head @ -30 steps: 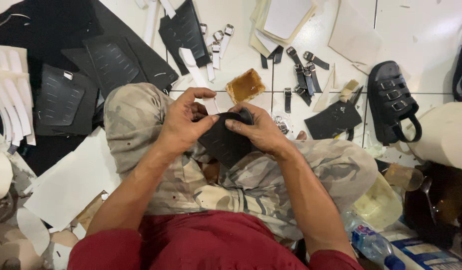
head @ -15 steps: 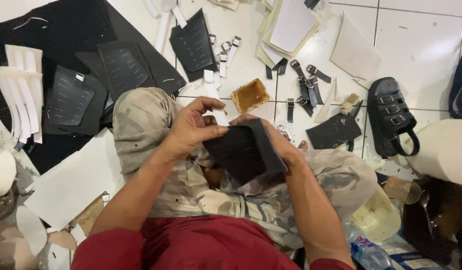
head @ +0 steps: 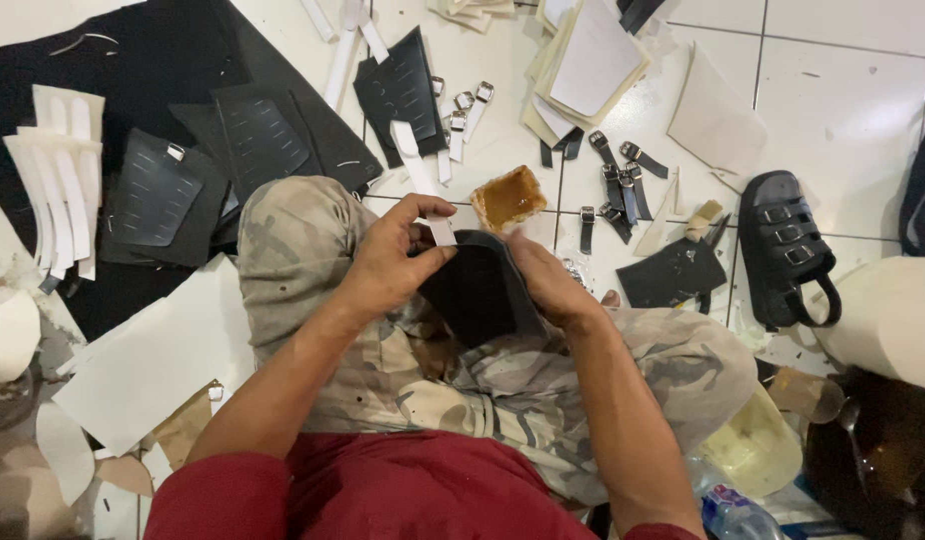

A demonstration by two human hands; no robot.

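I sit on a tiled floor with crossed legs in camouflage trousers. Over my lap both hands hold a black sandal upper piece [head: 478,290]. My left hand [head: 393,262] grips its left edge and pinches a short white strip [head: 441,230] at the top. My right hand [head: 546,283] supports the piece from the right side, fingers partly behind it. Just beyond my hands a small tub of amber glue [head: 510,198] rests on the floor.
Black cut uppers [head: 163,195] and white strips [head: 58,175] lie at left. Black buckle straps [head: 615,180], stacked pale cards [head: 593,55] and a finished black sandal [head: 783,245] lie ahead and right. White sheets [head: 153,355] sit by my left knee, a bottle [head: 733,510] by my right.
The black piece, bunched between both hands a second ago, is now spread flat and turned toward me. My left hand now pinches the white strip at its top edge.
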